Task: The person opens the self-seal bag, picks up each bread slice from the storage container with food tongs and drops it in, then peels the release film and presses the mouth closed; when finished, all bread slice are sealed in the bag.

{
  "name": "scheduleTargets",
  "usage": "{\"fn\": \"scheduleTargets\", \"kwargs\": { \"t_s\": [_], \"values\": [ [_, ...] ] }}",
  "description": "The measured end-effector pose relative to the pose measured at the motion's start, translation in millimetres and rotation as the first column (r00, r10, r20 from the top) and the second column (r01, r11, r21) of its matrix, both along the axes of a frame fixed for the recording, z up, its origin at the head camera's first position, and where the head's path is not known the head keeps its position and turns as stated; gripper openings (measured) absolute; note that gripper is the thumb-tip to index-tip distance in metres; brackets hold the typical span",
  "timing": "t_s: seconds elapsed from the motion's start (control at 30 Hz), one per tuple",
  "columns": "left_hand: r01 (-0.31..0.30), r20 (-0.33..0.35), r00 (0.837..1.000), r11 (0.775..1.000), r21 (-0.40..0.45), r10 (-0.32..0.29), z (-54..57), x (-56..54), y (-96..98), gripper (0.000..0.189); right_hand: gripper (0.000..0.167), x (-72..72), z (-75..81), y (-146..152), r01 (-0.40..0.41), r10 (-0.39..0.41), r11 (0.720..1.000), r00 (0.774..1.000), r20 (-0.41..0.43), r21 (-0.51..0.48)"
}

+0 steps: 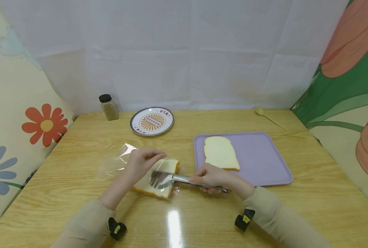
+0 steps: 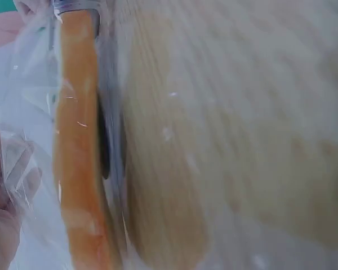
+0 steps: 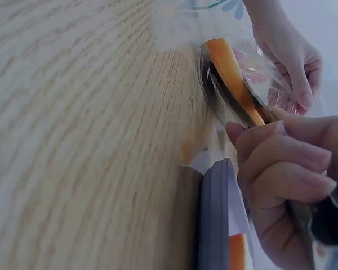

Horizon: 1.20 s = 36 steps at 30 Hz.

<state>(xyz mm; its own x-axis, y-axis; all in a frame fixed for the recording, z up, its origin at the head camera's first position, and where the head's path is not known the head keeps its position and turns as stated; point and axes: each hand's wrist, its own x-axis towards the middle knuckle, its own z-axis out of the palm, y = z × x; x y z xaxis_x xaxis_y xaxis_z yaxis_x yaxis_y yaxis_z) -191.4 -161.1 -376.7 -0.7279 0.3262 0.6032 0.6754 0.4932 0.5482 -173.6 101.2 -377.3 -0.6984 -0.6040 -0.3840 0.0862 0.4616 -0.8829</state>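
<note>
Between finger and thumb my left hand [image 1: 142, 164] pinches the clear plastic bag [image 1: 121, 162], lifting its film over a slice of bread [image 1: 170, 166]. From the right, my right hand [image 1: 213, 178] grips metal tongs [image 1: 181, 179] by the handles. Their ends reach into the bag's opening, one over the white face of the slice and one below it. The right wrist view shows the orange crust [image 3: 228, 67] between the two tong arms. In the left wrist view the crust [image 2: 79, 146] runs behind the film, close over the table.
A purple tray [image 1: 261, 158] with another bread slice [image 1: 221, 151] lies to the right. Further back are a patterned plate [image 1: 152, 121], a black-lidded jar [image 1: 109, 108] and a wooden spoon [image 1: 270, 119]. A white cloth [image 1: 184, 69] hangs behind the table [image 1: 208, 220].
</note>
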Motion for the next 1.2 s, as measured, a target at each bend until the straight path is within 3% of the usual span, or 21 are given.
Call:
{"fn": "scheduleTargets", "kwargs": {
  "t_s": [0.1,0.23,0.47,0.7,0.97,1.2],
  "values": [
    [0.039,0.046,0.998,0.998,-0.045,-0.037,0.7,-0.8,-3.4,0.009,0.034,-1.4,-2.8,3.1,0.006,-0.004,0.999,0.998,0.059,-0.043],
    [0.075,0.088,0.994,0.989,-0.127,-0.064,2.0,-1.0,-9.5,0.010,0.035,-5.4,-5.9,8.6,0.022,0.000,0.994,0.981,0.196,-0.109],
    [0.100,0.037,0.995,0.979,-0.179,-0.095,1.9,-1.2,-9.9,0.010,0.039,-9.3,-5.6,11.5,0.016,0.026,0.990,0.956,0.293,-0.140],
    [0.034,0.070,0.997,0.987,-0.155,-0.023,2.8,4.7,2.2,0.011,0.037,-6.3,1.4,3.9,0.022,0.001,0.995,0.974,0.225,-0.100],
    [-0.014,-0.063,0.998,0.996,-0.093,0.008,0.7,1.8,6.3,0.008,0.034,-2.2,6.5,-5.9,0.002,-0.001,1.000,0.999,0.054,-0.009],
    [-0.090,-0.033,0.995,0.995,-0.044,0.089,3.7,-1.3,-2.1,0.005,0.044,-1.9,5.3,7.1,-0.030,0.031,0.999,0.996,0.083,-0.016]
  ]
}}
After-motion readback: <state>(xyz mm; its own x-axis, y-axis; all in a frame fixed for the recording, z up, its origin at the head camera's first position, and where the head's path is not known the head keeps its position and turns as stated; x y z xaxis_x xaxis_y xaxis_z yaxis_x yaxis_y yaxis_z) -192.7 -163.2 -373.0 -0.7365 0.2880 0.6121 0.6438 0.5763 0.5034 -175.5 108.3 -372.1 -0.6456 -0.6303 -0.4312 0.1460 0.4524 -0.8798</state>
